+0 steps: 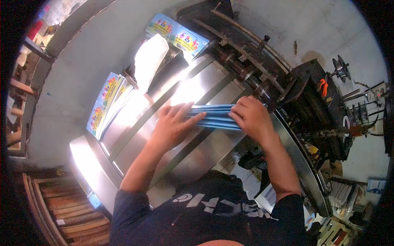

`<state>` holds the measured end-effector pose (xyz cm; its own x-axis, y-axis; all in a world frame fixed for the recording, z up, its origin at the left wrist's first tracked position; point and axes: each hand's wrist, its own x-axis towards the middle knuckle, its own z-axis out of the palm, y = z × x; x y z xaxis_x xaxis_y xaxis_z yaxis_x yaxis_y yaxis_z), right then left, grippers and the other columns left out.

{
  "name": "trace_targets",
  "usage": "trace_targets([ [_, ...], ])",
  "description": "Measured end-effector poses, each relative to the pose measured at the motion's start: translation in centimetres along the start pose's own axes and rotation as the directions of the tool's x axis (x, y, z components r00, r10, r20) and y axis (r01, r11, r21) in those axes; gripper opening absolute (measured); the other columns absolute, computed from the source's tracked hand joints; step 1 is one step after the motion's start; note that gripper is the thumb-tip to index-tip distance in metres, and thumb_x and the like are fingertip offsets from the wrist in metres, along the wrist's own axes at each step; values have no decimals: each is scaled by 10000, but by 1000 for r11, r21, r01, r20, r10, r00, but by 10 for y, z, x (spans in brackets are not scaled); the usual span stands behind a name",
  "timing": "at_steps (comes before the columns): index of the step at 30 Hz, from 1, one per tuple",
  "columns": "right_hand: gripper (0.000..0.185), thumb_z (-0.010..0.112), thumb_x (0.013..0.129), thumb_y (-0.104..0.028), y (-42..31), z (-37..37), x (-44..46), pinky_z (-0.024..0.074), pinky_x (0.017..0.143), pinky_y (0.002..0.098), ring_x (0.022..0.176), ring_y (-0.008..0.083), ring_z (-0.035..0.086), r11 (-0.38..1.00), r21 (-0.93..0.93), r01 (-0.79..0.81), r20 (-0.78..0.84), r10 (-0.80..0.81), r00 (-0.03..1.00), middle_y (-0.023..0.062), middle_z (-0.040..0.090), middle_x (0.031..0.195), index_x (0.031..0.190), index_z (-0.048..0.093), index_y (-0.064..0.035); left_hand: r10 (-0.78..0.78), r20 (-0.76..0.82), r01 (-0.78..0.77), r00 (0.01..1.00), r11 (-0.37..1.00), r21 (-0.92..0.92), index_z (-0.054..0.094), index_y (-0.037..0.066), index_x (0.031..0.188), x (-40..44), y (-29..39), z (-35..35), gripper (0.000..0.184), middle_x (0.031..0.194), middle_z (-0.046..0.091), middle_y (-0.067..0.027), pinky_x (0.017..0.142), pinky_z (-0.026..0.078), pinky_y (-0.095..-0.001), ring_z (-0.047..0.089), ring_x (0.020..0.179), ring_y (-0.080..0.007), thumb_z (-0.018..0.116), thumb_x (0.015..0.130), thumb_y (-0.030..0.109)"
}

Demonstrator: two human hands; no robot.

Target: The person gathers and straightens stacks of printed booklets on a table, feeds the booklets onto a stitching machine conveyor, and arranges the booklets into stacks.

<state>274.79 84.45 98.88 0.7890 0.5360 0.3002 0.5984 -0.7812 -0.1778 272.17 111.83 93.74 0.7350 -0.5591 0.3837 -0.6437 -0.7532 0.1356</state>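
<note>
Over the shiny metal table (223, 149), the left hand (174, 123) and the right hand (252, 119) grip the blue folded sheets (217, 115) by their two ends; printed "Buku Tabungan" covers (105, 105) are standing near the left edge.

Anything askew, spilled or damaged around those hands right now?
Nothing clearly stands out. The blue folded sheets between the left hand and right hand are slightly fanned, which looks like ordinary handling. Glare on the metal tabletop hides some detail.
</note>
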Motion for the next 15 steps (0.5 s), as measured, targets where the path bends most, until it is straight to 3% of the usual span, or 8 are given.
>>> trace_targets([
  [2,133,639,806,-234,2,5,3,443,737,400,833,254,550,999,21,30,92,-32,995,57,565,841,806,641,-100,0,19,0,1000,1000,1,509,343,1284,0,0,0,602,1365,480,-66,907,402,-427,518,1157,-259,706,729,216],
  [6,124,622,805,-217,0,8,8,451,732,398,828,250,571,998,-27,62,97,-59,994,63,584,824,794,649,-97,-13,33,13,999,1000,0,511,345,1282,2,1,-2,594,1368,478,-62,906,401,-426,519,1155,-253,699,736,202],
  [8,124,591,807,-189,-2,3,13,454,730,395,830,249,590,989,-90,116,215,-94,972,72,601,805,780,651,-83,-7,36,8,999,1000,-3,517,347,1278,2,1,-2,582,1363,483,-60,905,401,-425,519,1154,-250,694,742,204],
  [12,136,557,813,-170,0,-2,20,472,732,396,821,251,614,972,-117,204,249,-170,953,76,611,791,779,654,-81,-4,23,4,1000,1000,12,521,353,1275,1,0,1,573,1357,489,-58,905,402,-421,521,1152,-249,693,744,223],
  [15,70,606,771,-161,4,3,21,465,685,388,739,259,603,946,-164,279,233,-238,943,74,580,748,734,614,-102,-12,32,12,999,1000,15,525,356,1273,1,-1,0,567,1353,493,-60,907,402,-421,524,1148,-251,692,746,234],
])
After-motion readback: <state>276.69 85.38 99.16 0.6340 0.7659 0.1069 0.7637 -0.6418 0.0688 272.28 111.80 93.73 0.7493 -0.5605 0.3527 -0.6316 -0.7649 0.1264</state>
